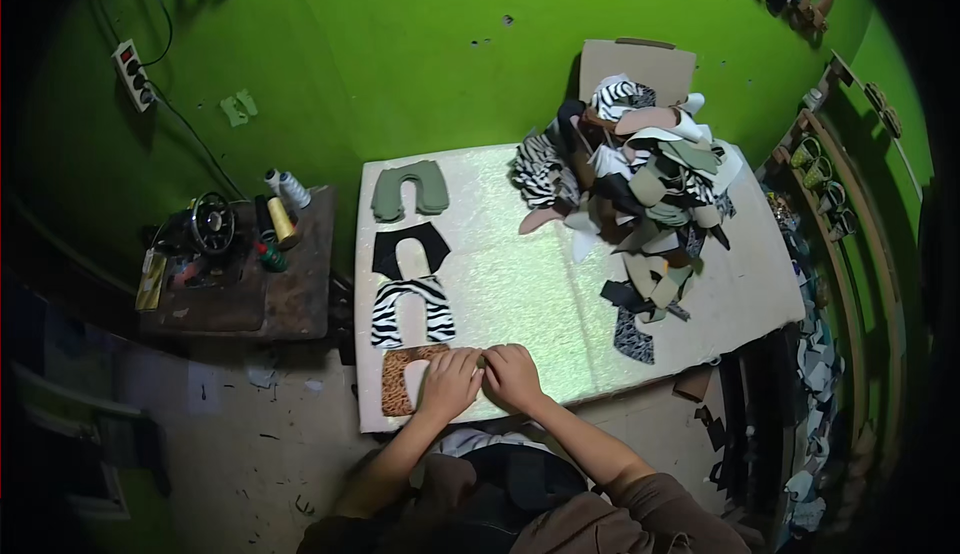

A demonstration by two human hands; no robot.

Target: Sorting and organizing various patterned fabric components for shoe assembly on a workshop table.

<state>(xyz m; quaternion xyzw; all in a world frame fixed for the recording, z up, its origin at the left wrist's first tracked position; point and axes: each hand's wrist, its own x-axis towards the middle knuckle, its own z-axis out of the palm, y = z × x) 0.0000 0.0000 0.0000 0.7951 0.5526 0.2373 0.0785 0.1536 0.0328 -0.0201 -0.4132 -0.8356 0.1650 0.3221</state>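
My left hand and my right hand meet at the table's near edge, fingers curled in toward each other. A sliver of something dark greenish shows between their fingertips; what it is I cannot make out. Partly covered by my left hand is a leopard-print U-shaped piece. Beyond it, in a column along the table's left side, lie zebra-print U-shaped pieces, black ones and a stack of olive-green ones.
A large heap of cut scraps covers the table's far right, with a cardboard piece behind. To the left stands a sewing machine with thread cones. A rack holding sandals runs along the right.
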